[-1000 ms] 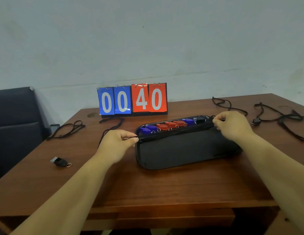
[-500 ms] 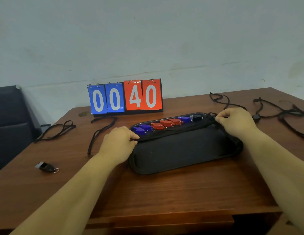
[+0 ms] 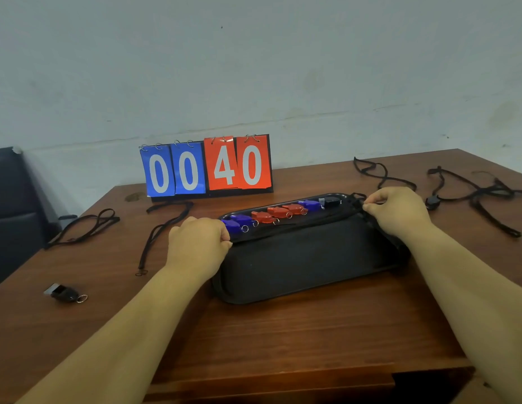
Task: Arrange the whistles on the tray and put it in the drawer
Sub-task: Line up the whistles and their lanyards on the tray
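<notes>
A black tray point(image 3: 306, 263) lies on the wooden table in front of me. Along its far rim runs a row of whistles: blue ones point(image 3: 235, 224), red ones point(image 3: 278, 212), another blue point(image 3: 310, 205) and a black one point(image 3: 331, 202). A black lanyard point(image 3: 297, 225) stretches across the tray just in front of that row. My left hand point(image 3: 198, 243) pinches one end of it at the tray's left end. At the right end, my right hand point(image 3: 396, 211) pinches the other. One more black whistle point(image 3: 64, 293) lies loose on the table far to the left.
A flip scoreboard point(image 3: 207, 166) reading 00 40 stands behind the tray. Loose black lanyards lie on the table at the left point(image 3: 84, 228), centre left point(image 3: 163, 225) and right point(image 3: 481, 196). A dark chair point(image 3: 12, 205) stands at the left edge.
Both hands have lowered the stretched lanyard onto the tray. My left hand has moved in against the tray's left end.
</notes>
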The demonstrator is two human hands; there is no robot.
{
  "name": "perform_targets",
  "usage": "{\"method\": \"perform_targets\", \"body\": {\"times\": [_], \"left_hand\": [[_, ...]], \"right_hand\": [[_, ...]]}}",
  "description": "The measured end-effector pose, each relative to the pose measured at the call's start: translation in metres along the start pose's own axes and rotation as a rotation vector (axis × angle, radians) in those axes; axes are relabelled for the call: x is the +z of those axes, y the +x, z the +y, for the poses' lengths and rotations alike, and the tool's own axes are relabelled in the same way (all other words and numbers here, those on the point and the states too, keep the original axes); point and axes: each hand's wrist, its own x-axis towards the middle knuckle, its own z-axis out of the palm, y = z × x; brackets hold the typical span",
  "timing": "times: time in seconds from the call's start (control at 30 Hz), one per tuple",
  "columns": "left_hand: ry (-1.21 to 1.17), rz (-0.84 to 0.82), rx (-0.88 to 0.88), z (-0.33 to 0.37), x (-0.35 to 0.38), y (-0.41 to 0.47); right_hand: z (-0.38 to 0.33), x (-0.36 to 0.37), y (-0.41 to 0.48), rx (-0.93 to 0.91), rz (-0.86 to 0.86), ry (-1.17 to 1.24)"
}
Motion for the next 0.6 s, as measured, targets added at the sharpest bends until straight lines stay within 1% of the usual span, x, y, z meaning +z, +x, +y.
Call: {"method": "perform_targets", "body": {"times": [0.23,0.37,0.47,0.6], "left_hand": [[0.040,0.012,-0.039,0.002,0.005,0.001],[0.038,0.015,-0.040,0.002,0.007,0.001],[0.026,0.009,-0.042,0.001,0.006,0.000],[0.003,-0.010,-0.039,0.001,0.006,-0.002]], "right_hand": [[0.002,0.004,0.002,-0.004,-0.006,-0.020],[0.003,0.005,0.001,-0.041,0.000,-0.062],[0.001,0.004,-0.001,-0.016,-0.031,-0.063],[-0.013,-0.002,-0.012,-0.074,-0.010,-0.284]]}}
